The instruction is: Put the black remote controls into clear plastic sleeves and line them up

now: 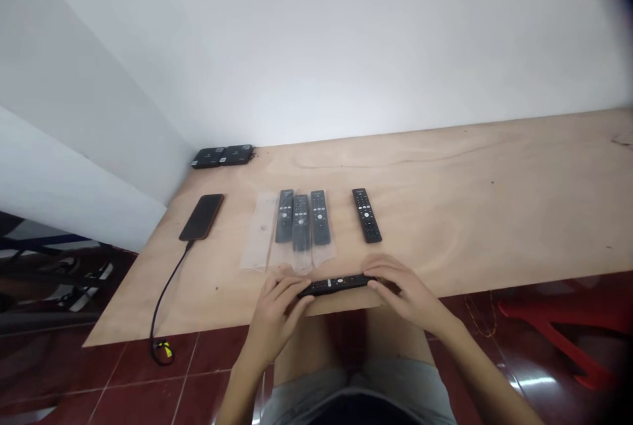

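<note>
A black remote control [341, 283] lies crosswise between my two hands at the table's front edge. My left hand [281, 300] grips its left end, thumb below and fingers above. On its right end, my right hand [395, 283] pinches it in the same way. Just beyond, three remotes in clear plastic sleeves [301, 222] lie side by side, the middle one a little nearer to me. Left of them is a flat clear sleeve [258, 234]. Another black remote [366, 215], without a sleeve, rests on the table to their right.
A phone [202, 217] with a black cable [165, 286] hanging over the edge lies at the left of the wooden table [469, 214]. Two black boxes [222, 156] sit in the back left corner by the white wall. A red chair [558, 319] stands below right.
</note>
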`<state>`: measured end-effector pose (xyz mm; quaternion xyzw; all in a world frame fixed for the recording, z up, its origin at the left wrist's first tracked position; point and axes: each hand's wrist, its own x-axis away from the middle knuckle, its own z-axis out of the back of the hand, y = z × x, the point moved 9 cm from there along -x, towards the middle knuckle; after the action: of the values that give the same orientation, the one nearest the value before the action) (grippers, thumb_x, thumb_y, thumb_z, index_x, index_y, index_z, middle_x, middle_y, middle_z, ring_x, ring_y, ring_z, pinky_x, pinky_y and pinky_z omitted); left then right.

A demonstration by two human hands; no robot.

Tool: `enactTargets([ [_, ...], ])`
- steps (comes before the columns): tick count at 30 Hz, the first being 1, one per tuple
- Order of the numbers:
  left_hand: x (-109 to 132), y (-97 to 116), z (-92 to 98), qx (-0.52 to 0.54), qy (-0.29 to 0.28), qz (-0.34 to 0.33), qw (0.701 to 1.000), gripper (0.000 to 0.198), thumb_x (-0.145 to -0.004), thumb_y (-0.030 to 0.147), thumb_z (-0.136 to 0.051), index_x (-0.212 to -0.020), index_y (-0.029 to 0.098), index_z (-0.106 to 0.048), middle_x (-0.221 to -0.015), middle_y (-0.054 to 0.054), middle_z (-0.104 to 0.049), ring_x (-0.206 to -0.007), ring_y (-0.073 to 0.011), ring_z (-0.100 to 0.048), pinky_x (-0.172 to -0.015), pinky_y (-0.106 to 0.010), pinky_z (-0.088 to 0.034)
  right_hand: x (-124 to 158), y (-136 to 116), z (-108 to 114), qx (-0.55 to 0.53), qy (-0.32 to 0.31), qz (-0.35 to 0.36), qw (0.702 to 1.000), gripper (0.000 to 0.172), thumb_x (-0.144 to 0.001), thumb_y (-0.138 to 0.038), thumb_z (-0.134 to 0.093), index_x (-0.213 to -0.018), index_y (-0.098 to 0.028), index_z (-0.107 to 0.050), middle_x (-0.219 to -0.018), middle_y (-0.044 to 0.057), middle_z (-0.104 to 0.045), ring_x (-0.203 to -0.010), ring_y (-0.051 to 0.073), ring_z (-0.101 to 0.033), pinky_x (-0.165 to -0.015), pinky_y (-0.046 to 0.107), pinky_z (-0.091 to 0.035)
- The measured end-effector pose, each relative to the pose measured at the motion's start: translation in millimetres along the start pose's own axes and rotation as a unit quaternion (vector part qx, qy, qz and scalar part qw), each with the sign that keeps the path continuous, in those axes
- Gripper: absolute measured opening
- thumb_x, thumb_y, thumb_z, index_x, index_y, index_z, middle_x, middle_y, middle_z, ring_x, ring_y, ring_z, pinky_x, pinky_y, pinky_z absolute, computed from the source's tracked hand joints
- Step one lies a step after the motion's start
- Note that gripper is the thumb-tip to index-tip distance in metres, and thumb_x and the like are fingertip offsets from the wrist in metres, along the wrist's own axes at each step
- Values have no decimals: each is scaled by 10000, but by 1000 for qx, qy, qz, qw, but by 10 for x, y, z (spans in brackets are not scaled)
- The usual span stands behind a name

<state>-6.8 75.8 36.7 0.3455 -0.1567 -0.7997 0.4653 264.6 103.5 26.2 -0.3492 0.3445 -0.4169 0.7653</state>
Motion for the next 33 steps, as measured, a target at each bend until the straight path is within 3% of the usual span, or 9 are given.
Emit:
enactTargets([
  [3, -52, 9, -95, 37, 14, 87, 995, 214, -1116, 293, -589, -1257, 265, -747, -1117, -60, -788, -1066, -258, -701, -989, -448, -576, -35, 13, -6, 29, 20, -28, 999, 297, -1154, -319, -515, -1364, -297, -724, -1373, 89, -760, -1304, 300, -694, -1149, 508, -567],
  [6, -97, 28, -193, 53, 30, 153, 986, 272, -1138, 347, -521, -1225, 254, -761, -1107, -78, -775, -1071, -275, -706, -966, -449, -582, -65, 3, -65, 77, 6, -28, 997, 336, -1138, -359, -562, -1454, -321, -669, -1433, 91, -721, -1338, 318, -665, -1178, 538, -540],
  [9, -149, 34, -281, 55, 18, 174, 983, 249, -1083, 419, -630, -1197, 257, -781, -1085, -82, -766, -1049, -297, -709, -949, -472, -589, -66, -3, -127, 106, -23, -14, 994, 449, -1041, -399, -747, -1475, -329, -660, -1443, 107, -689, -1332, 345, -648, -1157, 550, -550],
  [13, -186, -24, -282, 81, 20, 183, 980, 221, -995, 425, -759, -1114, 248, -815, -998, -74, -756, -947, -286, -726, -868, -451, -611, -40, 51, -125, 102, -23, -1, 995, 496, -1014, -356, -789, -1493, -332, -665, -1411, 114, -692, -1316, 344, -655, -1143, 545, -560],
  [20, -189, -29, -291, 98, -8, 177, 979, 194, -1024, 374, -736, -1159, 256, -811, -1033, -63, -769, -968, -262, -737, -885, -430, -622, -41, 68, -108, 53, -24, 1, 998, 461, -1006, -343, -798, -1457, -332, -701, -1299, 101, -687, -1212, 316, -675, -1061, 474, -606],
  [25, -208, 187, -206, -31, 20, 75, 996, 284, -1054, 304, -709, -1332, 278, -761, -1222, -99, -704, -1162, -297, -653, -1044, -504, -565, -46, 49, -88, 37, -30, -10, 999, 431, -1017, -341, -783, -1442, -321, -711, -1249, 94, -653, -1208, 305, -656, -1090, 461, -586],
  [28, -238, 277, -243, -68, -30, 24, 997, 360, -1021, 302, -758, -1379, 273, -726, -1256, -106, -690, -1152, -312, -639, -1017, -509, -575, -42, 57, -89, 34, -39, -9, 999, 421, -1023, -352, -776, -1438, -325, -715, -1251, 94, -658, -1197, 303, -661, -1074, 451, -593],
  [33, -302, 295, -282, -32, -115, -11, 993, 485, -992, 271, -793, -1458, 303, -666, -1232, -98, -700, -1143, -312, -673, -951, -477, -620, -48, 49, -77, 32, -50, -4, 998, 412, -1016, -367, -786, -1422, -327, -728, -1265, 95, -670, -1185, 307, -669, -1060, 449, -596],
])
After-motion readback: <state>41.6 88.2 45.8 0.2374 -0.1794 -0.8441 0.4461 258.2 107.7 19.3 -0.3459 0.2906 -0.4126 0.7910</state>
